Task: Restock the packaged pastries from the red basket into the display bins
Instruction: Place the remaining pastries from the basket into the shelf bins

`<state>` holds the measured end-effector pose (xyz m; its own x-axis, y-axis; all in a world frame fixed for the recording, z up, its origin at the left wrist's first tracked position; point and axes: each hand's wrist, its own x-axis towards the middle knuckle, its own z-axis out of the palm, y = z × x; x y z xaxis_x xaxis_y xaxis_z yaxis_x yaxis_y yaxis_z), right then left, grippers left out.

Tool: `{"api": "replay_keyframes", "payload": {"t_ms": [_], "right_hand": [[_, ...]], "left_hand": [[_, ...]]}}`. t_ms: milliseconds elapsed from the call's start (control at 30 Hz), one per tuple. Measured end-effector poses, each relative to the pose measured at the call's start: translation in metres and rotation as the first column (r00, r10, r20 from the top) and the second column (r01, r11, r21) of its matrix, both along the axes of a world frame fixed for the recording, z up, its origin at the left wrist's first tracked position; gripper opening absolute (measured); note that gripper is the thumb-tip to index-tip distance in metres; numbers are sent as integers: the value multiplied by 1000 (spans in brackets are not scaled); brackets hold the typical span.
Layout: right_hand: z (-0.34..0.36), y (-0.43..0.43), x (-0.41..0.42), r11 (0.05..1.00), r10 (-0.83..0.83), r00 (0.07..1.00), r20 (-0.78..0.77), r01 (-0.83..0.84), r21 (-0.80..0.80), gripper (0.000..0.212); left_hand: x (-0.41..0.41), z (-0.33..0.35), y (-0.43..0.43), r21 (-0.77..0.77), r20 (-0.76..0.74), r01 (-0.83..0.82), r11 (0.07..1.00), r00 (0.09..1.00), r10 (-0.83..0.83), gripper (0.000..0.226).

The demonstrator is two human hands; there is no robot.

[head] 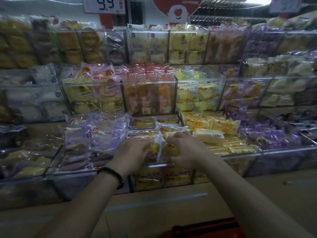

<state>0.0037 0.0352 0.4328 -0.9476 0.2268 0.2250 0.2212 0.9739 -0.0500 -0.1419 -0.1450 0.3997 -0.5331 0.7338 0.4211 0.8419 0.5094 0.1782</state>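
Stacked in three tiers, clear display bins (149,81) crammed with wrapped pastries, 9.9 price sign (104,4) far up left. Reaching into the near middle bin (159,164) with both arms, side by side. Left hand (135,150) curled down over yellow pastry packs (170,150), right hand (185,150) gripping the neighbouring pack, thumb tucked low, white wrapper edge bunched between. Sitting right behind the front rim, atop more yellow packs. Purple-printed packs (106,133) just left, yellow cake packs (214,133) just right. Black wristband (113,174) on the left wrist. Red basket (205,227) peeking in at the near bottom edge.
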Motion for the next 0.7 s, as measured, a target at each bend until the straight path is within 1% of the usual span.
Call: {"api": "replay_keyframes", "payload": {"t_ms": [100, 133, 200, 267, 300, 367, 467, 500, 600, 700], "right_hand": [[-8, 1, 0, 999, -23, 992, -126, 26, 25, 61], [-12, -2, -1, 997, -50, 986, -162, 60, 53, 61], [-14, -10, -7, 984, -144, 969, -201, 162, 71, 71], [-9, -17, -12, 965, -238, 951, -196, 254, 63, 80], [-6, -20, -15, 958, -258, 950, -177, 275, 77, 80], [-5, -25, -21, 953, -265, 957, -119, 278, 122, 73], [-6, -29, -28, 951, -261, 964, -59, 267, 156, 56], [-8, -30, -29, 949, -262, 964, -51, 267, 165, 56], [-16, -33, -27, 943, -251, 967, -31, 252, 218, 71], [-29, -32, -25, 955, -231, 970, -72, 240, 173, 77]], "left_hand": [[-6, -1, 2, -37, 14, 3, 999, 1000, -3, 40], [-6, 1, 3, -58, 5, -4, 998, 1000, 4, 40], [-8, 9, 6, -102, -6, -5, 995, 1000, 5, 36], [-9, 18, 9, -136, -2, -12, 991, 1000, 11, 30], [-10, 21, 10, -153, -1, -22, 988, 1000, 22, 28], [-12, 23, 13, -194, 0, -31, 981, 1000, 31, 26], [-14, 26, 17, -260, 44, -27, 965, 998, 40, 29], [-14, 26, 19, -281, 67, -26, 959, 997, 46, 30], [-11, 24, 22, -310, 82, -28, 950, 995, 56, 32], [-8, 18, 22, -265, 102, -14, 964, 994, 43, 32]]}}
